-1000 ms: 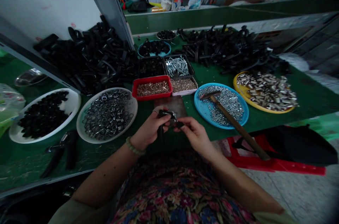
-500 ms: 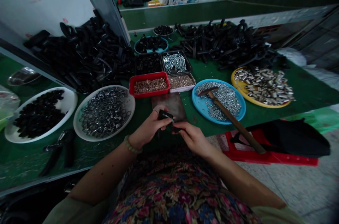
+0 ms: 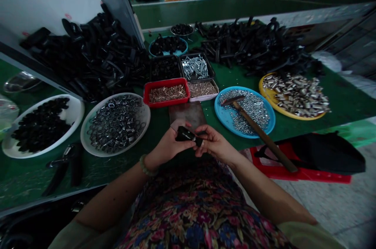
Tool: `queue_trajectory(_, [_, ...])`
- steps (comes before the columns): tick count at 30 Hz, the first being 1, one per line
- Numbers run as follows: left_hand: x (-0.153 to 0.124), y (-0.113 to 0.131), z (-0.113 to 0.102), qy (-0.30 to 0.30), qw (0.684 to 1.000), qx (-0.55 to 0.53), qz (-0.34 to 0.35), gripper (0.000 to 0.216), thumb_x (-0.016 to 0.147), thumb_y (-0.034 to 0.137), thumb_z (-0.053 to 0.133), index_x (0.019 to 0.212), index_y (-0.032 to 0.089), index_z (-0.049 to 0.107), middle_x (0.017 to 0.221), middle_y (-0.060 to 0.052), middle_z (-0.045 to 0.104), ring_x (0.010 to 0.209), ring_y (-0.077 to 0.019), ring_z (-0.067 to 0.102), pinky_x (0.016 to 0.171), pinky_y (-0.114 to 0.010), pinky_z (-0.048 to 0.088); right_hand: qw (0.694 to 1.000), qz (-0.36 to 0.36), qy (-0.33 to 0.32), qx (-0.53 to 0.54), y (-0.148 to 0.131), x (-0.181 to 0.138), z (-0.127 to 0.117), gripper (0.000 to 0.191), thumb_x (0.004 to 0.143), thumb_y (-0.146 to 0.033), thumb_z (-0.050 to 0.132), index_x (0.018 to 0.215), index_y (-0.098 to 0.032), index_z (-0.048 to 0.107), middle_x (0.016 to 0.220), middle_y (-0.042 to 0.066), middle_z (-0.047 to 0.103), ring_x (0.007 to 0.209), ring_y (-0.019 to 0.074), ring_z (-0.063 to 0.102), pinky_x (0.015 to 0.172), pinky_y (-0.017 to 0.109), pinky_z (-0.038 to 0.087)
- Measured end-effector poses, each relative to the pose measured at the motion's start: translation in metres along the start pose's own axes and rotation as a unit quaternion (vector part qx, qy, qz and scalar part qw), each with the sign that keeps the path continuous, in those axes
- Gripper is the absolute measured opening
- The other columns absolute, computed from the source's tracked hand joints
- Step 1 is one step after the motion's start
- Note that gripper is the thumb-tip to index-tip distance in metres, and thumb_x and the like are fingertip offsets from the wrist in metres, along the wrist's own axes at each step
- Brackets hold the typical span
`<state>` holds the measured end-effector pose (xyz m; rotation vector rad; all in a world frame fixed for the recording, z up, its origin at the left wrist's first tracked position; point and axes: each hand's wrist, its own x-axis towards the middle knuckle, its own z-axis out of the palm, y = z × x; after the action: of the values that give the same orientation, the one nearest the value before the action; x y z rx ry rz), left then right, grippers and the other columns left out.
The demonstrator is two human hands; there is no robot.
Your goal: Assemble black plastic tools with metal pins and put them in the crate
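Working over the green-topped bench point(image 3: 158, 121): the left hand point(image 3: 164, 147) and the right hand point(image 3: 219, 145) are holding one small black lettered piece point(image 3: 185, 134).

The left hand is gripping the body; the right hand is pinching its dark right end; the piece is sitting between them, just on the near side of the flat grey metal plate point(image 3: 188, 112). Good handling would mean keeping the body still and the end in line, without forcing. Counting: two heaps of black parts point(image 3: 94, 57) are flanking the trays; one round yellow plate point(image 3: 268, 93) and one round blue plate point(image 3: 223, 115) are standing rightward; one wooden-handled hammer point(image 3: 261, 133) is lying across the blue; one red rectangular tray point(image 3: 167, 104) is sitting beside one pale pink tray point(image 3: 204, 97); loose silver bits point(image 3: 258, 109) are too many to count.
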<state>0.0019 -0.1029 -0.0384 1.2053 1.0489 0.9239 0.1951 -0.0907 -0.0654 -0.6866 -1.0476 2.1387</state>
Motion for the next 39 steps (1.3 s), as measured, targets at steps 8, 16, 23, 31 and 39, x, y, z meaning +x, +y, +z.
queue_trajectory(8, [0.002, -0.004, -0.002, 0.019, 0.999, -0.036, -0.001, 0.054, 0.075, 0.028, 0.072, 0.121, 0.024, 0.044, 0.096, -0.002, 0.059, 0.084, -0.0164, 0.059, 0.081, -0.030, 0.048, 0.998, -0.019, 0.064, 0.014, 0.008, 0.014, 0.019, 0.052, 0.073, -0.043, 0.076, 0.108, -0.025, 0.042, 0.076, -0.003, 0.069, 0.061, 0.0139, 0.068, 0.058, 0.026, 0.054])
queue_trajectory(16, [0.028, 0.001, -0.036, 0.017, 0.943, 0.318, 0.095, 0.073, 0.087, 0.028, 0.056, 0.149, 0.014, 0.019, 0.140, -0.018, 0.045, 0.131, -0.0284, 0.043, 0.111, -0.043, 0.031, 0.817, -0.169, 0.088, -0.544, -0.063, 0.086, -0.002, 0.013, 0.089, -0.030, 0.056, 0.091, -0.018, 0.058, 0.087, 0.005, 0.065, 0.083, 0.0171, 0.062, 0.075, 0.031, 0.050])
queue_trajectory(23, [0.066, -0.035, -0.024, -0.090, 0.792, 0.579, 0.171, 0.064, 0.081, 0.022, 0.063, 0.140, 0.013, 0.040, 0.142, -0.019, 0.047, 0.137, -0.0295, 0.037, 0.118, -0.053, 0.007, 0.503, -0.037, -0.030, -0.863, -0.094, 0.224, 0.007, 0.018, 0.080, -0.011, 0.059, 0.093, -0.005, 0.070, 0.103, 0.023, 0.069, 0.101, 0.0324, 0.064, 0.086, 0.040, 0.047])
queue_trajectory(31, [0.041, -0.038, -0.024, 0.023, 0.812, 0.560, 0.164, 0.047, 0.084, 0.026, 0.060, 0.130, 0.031, 0.052, 0.137, -0.007, 0.052, 0.128, -0.0297, 0.041, 0.114, -0.061, 0.004, 0.506, -0.087, -0.027, -0.858, -0.094, 0.224, -0.003, 0.022, 0.089, -0.017, 0.049, 0.101, -0.012, 0.066, 0.111, 0.016, 0.067, 0.104, 0.0258, 0.062, 0.087, 0.034, 0.043])
queue_trajectory(39, [0.056, -0.053, -0.019, 0.090, 0.862, 0.489, 0.095, 0.064, 0.071, 0.032, 0.067, 0.130, 0.020, 0.045, 0.123, -0.012, 0.058, 0.119, -0.0324, 0.046, 0.105, -0.048, 0.028, 0.756, -0.127, 0.085, -0.636, -0.072, 0.130, -0.034, 0.011, 0.085, -0.026, 0.055, 0.084, -0.016, 0.059, 0.075, 0.000, 0.062, 0.069, 0.0140, 0.056, 0.065, 0.026, 0.042])
